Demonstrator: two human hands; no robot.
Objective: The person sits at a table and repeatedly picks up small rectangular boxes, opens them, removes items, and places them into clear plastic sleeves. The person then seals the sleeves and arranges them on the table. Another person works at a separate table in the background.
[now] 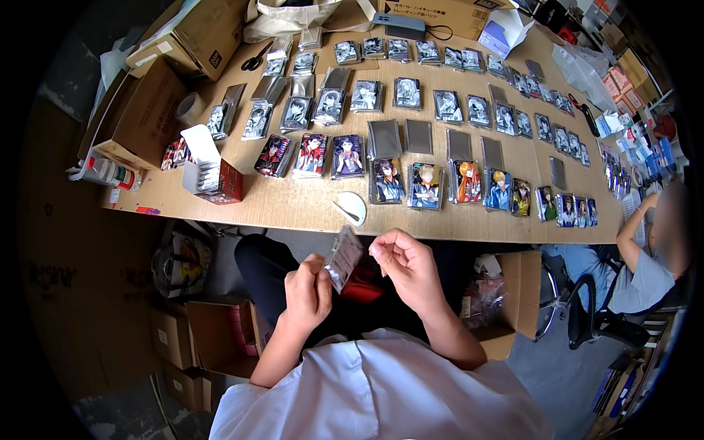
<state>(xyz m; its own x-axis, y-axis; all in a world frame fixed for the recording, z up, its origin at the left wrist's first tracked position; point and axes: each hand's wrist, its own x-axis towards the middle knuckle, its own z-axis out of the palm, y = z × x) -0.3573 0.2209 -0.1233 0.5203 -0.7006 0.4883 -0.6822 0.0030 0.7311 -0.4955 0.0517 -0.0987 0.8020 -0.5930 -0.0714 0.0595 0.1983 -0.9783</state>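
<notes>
Above my lap, just off the table's near edge, my left hand (308,292) is closed around a silvery flat packet (343,257), tilted with its top toward the table. To its right, my right hand (408,270) has its thumb and fingers pinched together; anything between them is too small to make out. A white disc with a dark slit (350,209) lies on the table edge, just beyond the packet. Past it stand stacks of colour picture cards (347,156). Left of these is an open red and white box (213,180) holding white packets.
Several rows of black-and-white card stacks (367,95) cover the wooden table (293,202). Scissors (256,57), a blue case (400,26) and cartons (139,110) sit around them. Open boxes (517,293) flank my legs. Another person (645,271) sits at the right.
</notes>
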